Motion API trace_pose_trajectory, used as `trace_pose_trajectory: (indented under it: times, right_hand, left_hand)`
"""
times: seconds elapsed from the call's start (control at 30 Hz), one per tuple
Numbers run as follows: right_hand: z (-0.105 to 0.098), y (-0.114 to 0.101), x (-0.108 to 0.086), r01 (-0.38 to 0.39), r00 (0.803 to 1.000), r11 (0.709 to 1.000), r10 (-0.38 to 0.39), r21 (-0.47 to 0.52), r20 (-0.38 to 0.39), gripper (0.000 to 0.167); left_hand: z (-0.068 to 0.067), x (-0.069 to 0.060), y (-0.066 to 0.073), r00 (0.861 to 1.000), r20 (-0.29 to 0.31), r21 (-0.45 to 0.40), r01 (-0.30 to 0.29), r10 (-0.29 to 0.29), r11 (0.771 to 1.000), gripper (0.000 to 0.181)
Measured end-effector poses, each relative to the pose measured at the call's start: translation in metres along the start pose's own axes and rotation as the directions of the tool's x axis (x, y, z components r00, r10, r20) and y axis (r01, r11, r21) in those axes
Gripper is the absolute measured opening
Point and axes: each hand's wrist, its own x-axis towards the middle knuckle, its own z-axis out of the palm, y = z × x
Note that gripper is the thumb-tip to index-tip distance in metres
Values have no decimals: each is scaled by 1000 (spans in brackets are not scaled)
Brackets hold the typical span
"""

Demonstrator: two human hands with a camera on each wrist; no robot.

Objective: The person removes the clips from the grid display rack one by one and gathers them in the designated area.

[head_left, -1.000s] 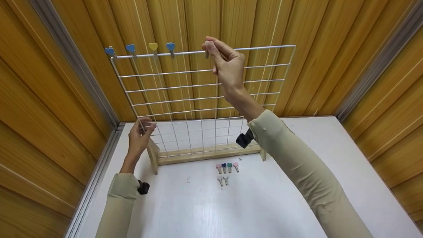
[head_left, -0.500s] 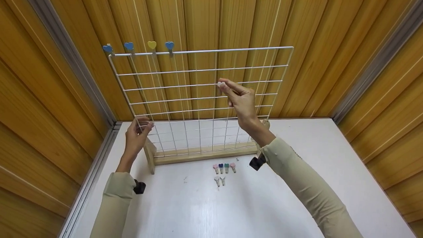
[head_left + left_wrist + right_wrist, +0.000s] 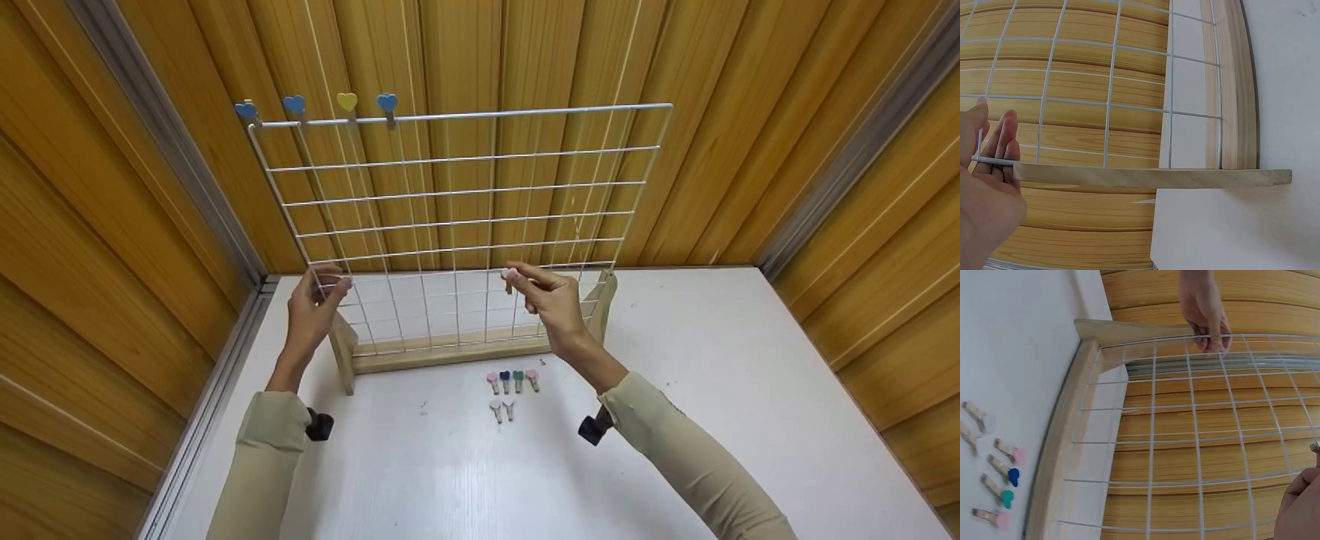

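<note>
A white wire grid (image 3: 492, 157) stands upright in a wooden base (image 3: 465, 355). My left hand (image 3: 311, 309) grips the grid's left side, low down; in the left wrist view the thumb lies in front of the wire and the fingers behind it. My right hand (image 3: 556, 304) pinches a small clothespin (image 3: 509, 275) with a whitish heart, in front of the grid's lower part. On the top wire's left stretch sit clothespins with hearts, among them a yellow clothespin (image 3: 347, 103) and a blue clothespin (image 3: 387, 103).
On the white table (image 3: 450, 480) before the base lies a row of heart clothespins: pink, a dark blue clothespin (image 3: 1004, 471), a green clothespin (image 3: 997, 491) and pink. Two pale clothespins (image 3: 502, 411) lie nearer. Yellow wood-patterned panels (image 3: 450, 45) stand behind and beside the table.
My right hand has come down from the top wire to the grid's lower part, still pinching the whitish clothespin. My left hand keeps its grip on the grid's side.
</note>
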Motion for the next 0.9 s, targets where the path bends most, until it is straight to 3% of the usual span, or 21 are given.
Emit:
trace_pose_trajectory:
  times: [0.2,0.37,0.5,0.67,0.8,0.9]
  right_hand:
    - [-23,38,-18,-100,994,994,98,-37,-39,18]
    - [-46,52,-27,-147,989,984,143,-97,-42,20]
    - [-61,60,-33,-190,981,967,194,-171,8,25]
    - [-76,69,-43,-259,943,922,306,-287,129,34]
    - [-82,77,-44,-241,915,895,339,-376,220,33]
    - [-86,79,-40,-215,912,880,337,-424,235,29]
  left_hand:
    - [1,1,4,1000,-6,-8,14,-15,1000,33]
    - [3,-7,20,1000,-10,-22,26,-26,999,33]
    - [0,-13,29,1000,11,-8,22,-22,1000,32]
    - [-1,-18,28,999,3,18,38,-38,999,31]
    - [0,-16,29,999,0,13,39,-39,999,31]
    - [2,-12,32,999,9,1,41,-41,999,32]
